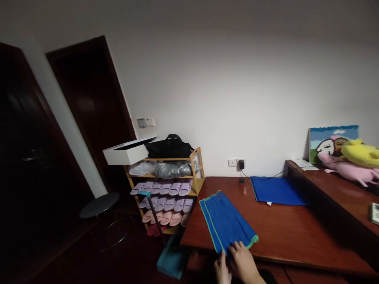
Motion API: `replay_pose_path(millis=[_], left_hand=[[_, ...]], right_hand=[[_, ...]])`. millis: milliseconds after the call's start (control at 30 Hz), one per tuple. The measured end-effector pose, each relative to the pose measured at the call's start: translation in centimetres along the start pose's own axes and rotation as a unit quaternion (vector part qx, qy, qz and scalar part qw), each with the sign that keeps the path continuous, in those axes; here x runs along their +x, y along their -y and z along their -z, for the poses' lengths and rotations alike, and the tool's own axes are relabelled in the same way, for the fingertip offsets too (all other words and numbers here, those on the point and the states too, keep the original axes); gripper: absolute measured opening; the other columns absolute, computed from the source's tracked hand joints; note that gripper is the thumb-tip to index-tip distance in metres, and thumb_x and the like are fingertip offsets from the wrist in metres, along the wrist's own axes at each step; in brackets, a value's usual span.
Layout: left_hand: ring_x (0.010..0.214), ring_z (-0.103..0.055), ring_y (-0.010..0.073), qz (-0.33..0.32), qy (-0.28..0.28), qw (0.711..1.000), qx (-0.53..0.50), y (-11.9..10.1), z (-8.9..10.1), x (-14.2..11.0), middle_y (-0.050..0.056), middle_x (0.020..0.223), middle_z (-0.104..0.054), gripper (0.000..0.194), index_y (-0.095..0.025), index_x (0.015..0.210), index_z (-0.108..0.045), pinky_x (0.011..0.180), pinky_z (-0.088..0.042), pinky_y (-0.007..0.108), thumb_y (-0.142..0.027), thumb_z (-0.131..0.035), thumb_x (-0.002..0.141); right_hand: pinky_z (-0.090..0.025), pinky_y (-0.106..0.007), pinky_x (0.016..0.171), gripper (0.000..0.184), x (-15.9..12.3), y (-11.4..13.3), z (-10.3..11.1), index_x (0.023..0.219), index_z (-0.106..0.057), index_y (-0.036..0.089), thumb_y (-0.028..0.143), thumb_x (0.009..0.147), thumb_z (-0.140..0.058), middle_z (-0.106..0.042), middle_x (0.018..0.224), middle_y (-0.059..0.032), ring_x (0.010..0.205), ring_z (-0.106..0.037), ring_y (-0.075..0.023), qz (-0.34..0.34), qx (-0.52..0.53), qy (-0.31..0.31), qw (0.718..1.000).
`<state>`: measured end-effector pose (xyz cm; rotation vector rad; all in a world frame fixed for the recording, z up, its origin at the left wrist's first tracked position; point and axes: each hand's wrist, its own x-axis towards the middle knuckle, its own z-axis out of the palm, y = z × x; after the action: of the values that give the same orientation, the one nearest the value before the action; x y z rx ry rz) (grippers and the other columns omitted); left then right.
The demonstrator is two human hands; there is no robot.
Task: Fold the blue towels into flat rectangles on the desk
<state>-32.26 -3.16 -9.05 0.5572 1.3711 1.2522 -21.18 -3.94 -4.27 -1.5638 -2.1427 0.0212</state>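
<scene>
A folded blue cloth (226, 221) with green edging lies slantwise on the reddish-brown wooden table (281, 232), close to its front edge. My left hand (222, 270) pinches the cloth's near left corner between thumb and finger. Just beside it, my right hand (243, 260) is at the near edge, its bent fingers over the cloth and the thumb hidden. The layers end in a rounded green fold to the right of that hand. Farther back on the table, a second blue cloth (276, 191) lies flat, with a small white tag at its front edge.
Left of the table stands a wooden shoe rack (195, 185) with several slippers, a black bag (170, 148) and a white box (126, 154). A teal dustpan (171, 258) and a round stool (100, 205) are on the floor. Plush toys (352, 167) sit on the raised right ledge.
</scene>
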Motion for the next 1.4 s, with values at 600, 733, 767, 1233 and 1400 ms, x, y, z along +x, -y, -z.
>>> replay_pose_path(millis=[600, 733, 767, 1233, 1400], left_hand=[[0.118, -0.066, 0.0404, 0.032, 0.069, 0.992, -0.102, -0.5, 1.2, -0.6, 0.009, 0.085, -0.075, 0.04, -0.026, 0.068, -0.059, 0.089, -0.056, 0.045, -0.04, -0.088, 0.045], [0.109, -0.07, 0.0422, -0.003, 0.061, 0.991, -0.123, -0.2, 0.9, -1.1, 0.008, 0.072, -0.071, 0.041, -0.027, 0.063, -0.057, 0.083, -0.058, 0.043, -0.043, -0.088, 0.041], [0.107, -0.072, 0.0416, -0.011, 0.061, 0.99, -0.128, -0.1, 1.0, -1.3, 0.007, 0.072, -0.071, 0.041, -0.028, 0.064, -0.058, 0.08, -0.058, 0.043, -0.046, -0.087, 0.042], [0.064, -0.067, 0.0176, -0.267, 0.078, 0.944, -0.176, -21.4, 4.1, -8.8, 0.0, 0.069, -0.066, 0.028, -0.022, 0.075, -0.058, 0.06, -0.053, 0.028, -0.041, -0.078, 0.069], [0.066, -0.065, 0.0136, -0.261, -0.041, 0.923, -0.279, -33.9, 10.4, -10.4, -0.001, 0.067, -0.064, 0.011, -0.021, 0.074, -0.054, 0.067, -0.058, 0.025, -0.017, -0.058, 0.083]], right_hand=[[-0.055, -0.039, 0.09, 0.06, -0.8, -0.1, -4.4, 0.126, -0.07, 0.031, 0.003, 0.078, -0.048, -0.073, 0.126, -0.0049, 0.115, -0.067, -0.0284, 0.024, -0.062, -0.068, 0.995], [-0.052, -0.039, 0.095, 0.052, -0.8, 0.4, -3.0, 0.122, -0.073, 0.026, 0.005, 0.08, -0.051, -0.072, 0.128, -0.0096, 0.119, -0.065, -0.0318, -0.013, 0.003, -0.04, 0.999], [-0.052, -0.039, 0.096, 0.05, -1.0, 0.6, -2.4, 0.121, -0.074, 0.025, 0.007, 0.081, -0.05, -0.072, 0.128, -0.0104, 0.119, -0.066, -0.0314, -0.028, 0.027, -0.032, 0.999], [-0.056, -0.03, 0.066, 0.057, 0.5, -4.1, 18.6, 0.085, -0.073, 0.018, 0.074, 0.074, -0.068, -0.069, 0.072, -0.0016, 0.067, -0.064, -0.0184, -0.161, 0.594, -0.093, 0.782], [-0.062, -0.029, 0.076, 0.037, -2.3, -13.1, 29.1, 0.082, -0.073, 0.019, 0.046, 0.06, -0.086, -0.075, 0.079, -0.0028, 0.077, -0.071, -0.0193, -0.251, 0.652, -0.279, 0.659]])
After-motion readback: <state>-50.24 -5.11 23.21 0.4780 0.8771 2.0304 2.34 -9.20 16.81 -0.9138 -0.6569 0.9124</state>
